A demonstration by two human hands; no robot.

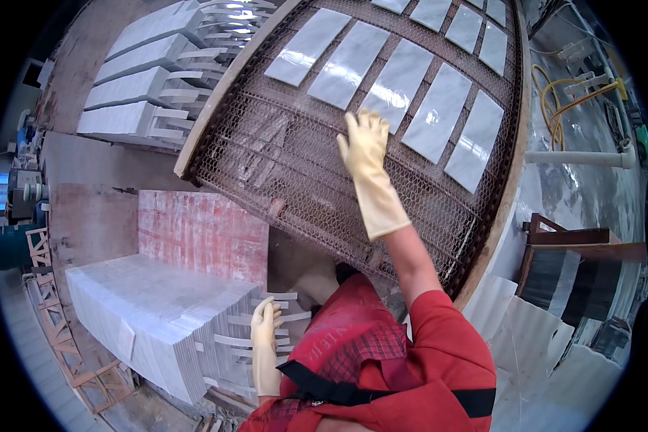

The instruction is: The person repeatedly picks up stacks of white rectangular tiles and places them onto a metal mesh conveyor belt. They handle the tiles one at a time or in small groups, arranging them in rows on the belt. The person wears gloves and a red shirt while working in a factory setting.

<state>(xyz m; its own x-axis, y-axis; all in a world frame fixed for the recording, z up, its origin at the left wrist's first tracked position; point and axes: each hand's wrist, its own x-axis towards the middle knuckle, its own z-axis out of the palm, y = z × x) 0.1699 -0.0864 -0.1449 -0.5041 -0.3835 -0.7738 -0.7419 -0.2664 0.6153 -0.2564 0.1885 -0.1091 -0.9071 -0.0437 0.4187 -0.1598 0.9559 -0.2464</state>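
Note:
Both hands wear cream rubber gloves. My right hand (369,140) reaches over the brown wire-mesh conveyor (288,169), its fingertips at the near edge of a glossy grey-white stone tile (397,83). Its fingers are spread, not wrapped round the tile; whether they press on it I cannot tell. More wet-looking tiles lie flat in slanting rows, among them one at the left (309,47) and one at the right (475,140). Lower down, my left hand (266,320) is open beside white strips (237,340) that stick out from a large stack of pale slabs (140,302). It appears to hold nothing.
Further stacks of white slabs (133,86) with strips between them stand at upper left. A red-stained board (201,230) rises behind the near stack. Wooden rails (230,93) edge the conveyor. On the right are a white pipe (579,158), a yellow hose (551,101) and dark slabs (583,288).

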